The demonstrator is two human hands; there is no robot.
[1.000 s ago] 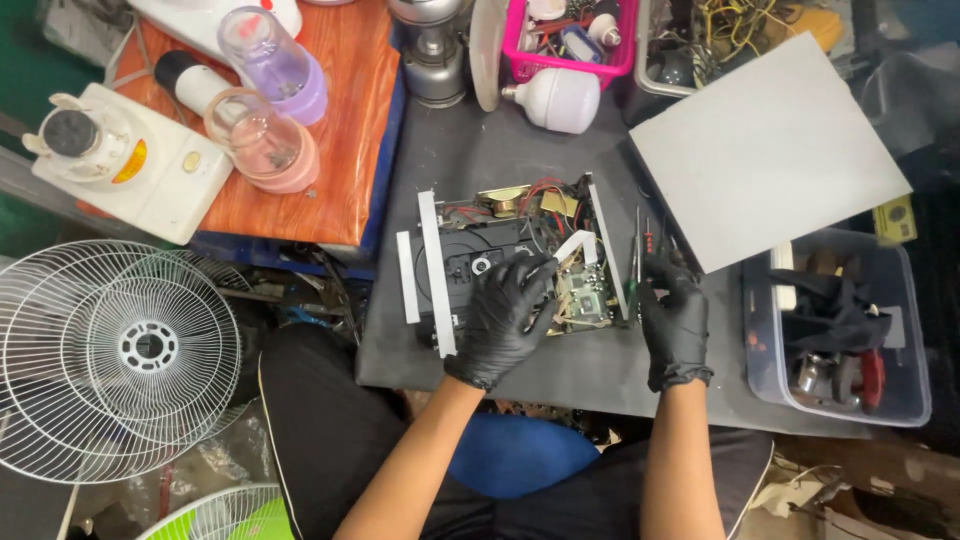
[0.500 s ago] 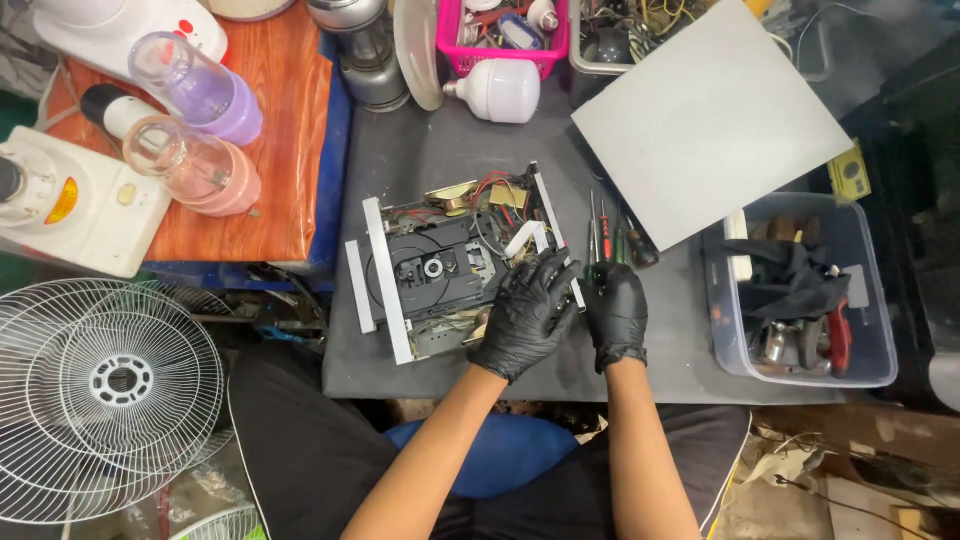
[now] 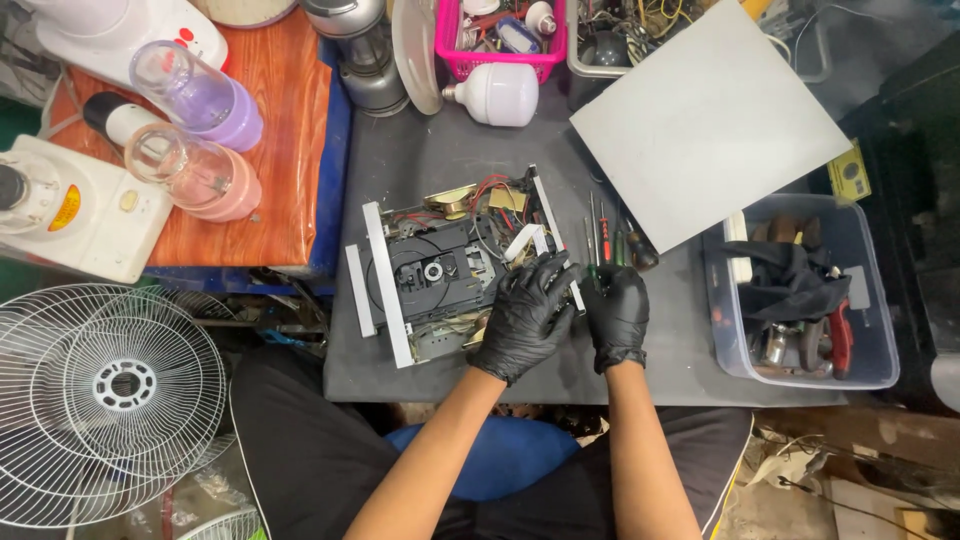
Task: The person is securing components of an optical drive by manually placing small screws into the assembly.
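Left hand point(image 3: 527, 318), in a matte black glove: fingers point(image 3: 548, 272) spread and curled down over the right edge of the opened disc-drive chassis point(image 3: 440, 275), touching it; no closed grip that I can see. Right hand point(image 3: 617, 312), same glove: fingers bent around the screwdrivers point(image 3: 603, 243); I cannot tell if one is held. The chassis, pale metal rails and dark round tray, lies mid-desk point(image 3: 440, 160). Flat grey panel point(image 3: 705, 125) beyond; translucent plastic bin point(image 3: 800, 295) right.

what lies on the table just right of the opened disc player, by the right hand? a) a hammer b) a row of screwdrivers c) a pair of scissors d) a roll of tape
b: a row of screwdrivers lies beside the opened disc player, just above the right hand.
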